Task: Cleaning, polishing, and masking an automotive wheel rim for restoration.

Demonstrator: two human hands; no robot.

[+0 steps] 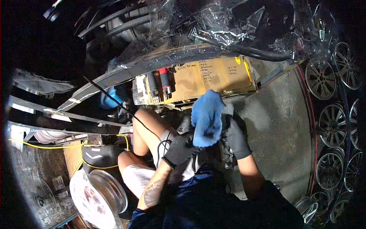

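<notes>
A bunched blue cloth (207,118) is held up in front of me, a dark smudge or shadow on its lower part. My right hand (236,137), in a dark grey glove, grips the cloth along its right side. At its lower left edge is my left hand (180,149), black-gloved, fingers curled and closed against the fabric; its fingertips are partly hidden. A thin black cable (129,110) comes down from the upper left and loops beside the left wrist.
Past the cloth lies a worn cardboard box (198,76) with black-and-red tools (164,82) on it. A metal beam (114,76) and clear plastic wrap (225,26) cross above. At lower left stands a wrapped wheel rim (91,198); several alloy wheels (331,126) line the right.
</notes>
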